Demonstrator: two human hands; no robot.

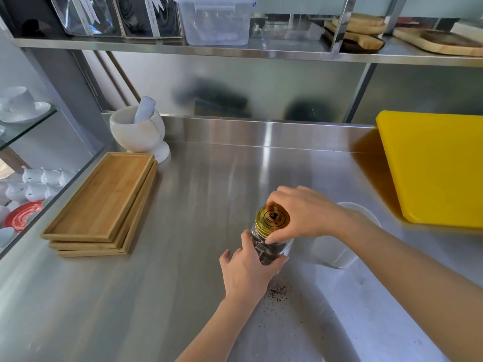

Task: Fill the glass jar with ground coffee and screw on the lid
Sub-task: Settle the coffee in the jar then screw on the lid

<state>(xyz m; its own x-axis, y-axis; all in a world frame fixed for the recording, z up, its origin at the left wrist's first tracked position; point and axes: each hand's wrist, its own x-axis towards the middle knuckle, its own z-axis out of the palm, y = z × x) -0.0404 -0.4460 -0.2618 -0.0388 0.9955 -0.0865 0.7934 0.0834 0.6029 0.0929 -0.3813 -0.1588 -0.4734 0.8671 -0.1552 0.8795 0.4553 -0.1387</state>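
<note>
- At lower centre of the head view, on a brushed steel surface (183, 205), a glass jar (271, 246) stands upright, dark ground coffee (266, 253) showing through its wall.
- The left hand (248, 270) comes in from the bottom edge and wraps the jar's lower body, fingers closed against the glass.
- The right hand (303, 212) reaches in from the right, its fingers curled over the rim of a gold lid (273, 218) that sits on the jar's mouth; a dark round emblem marks the lid's top.
- Just below the jar, toward the bottom of the frame, spilled coffee grounds (278, 292) dot the steel.
- Right of the jar, partly behind the right forearm, stands a translucent plastic cup (337, 252).
- At left centre lies a stack of wooden trays (104, 202); just behind it, touching the back upstand, sits a white mortar (136, 131) with its pestle (145, 108) leaning inside.
- At the right edge, a yellow cutting board (433, 165) lies on the surface.
- Across the top, a steel shelf (156, 47) carries a clear plastic container (214, 19) and wooden boards (360, 27).
- At far left, white cups (34, 184) fill glass shelves.
</note>
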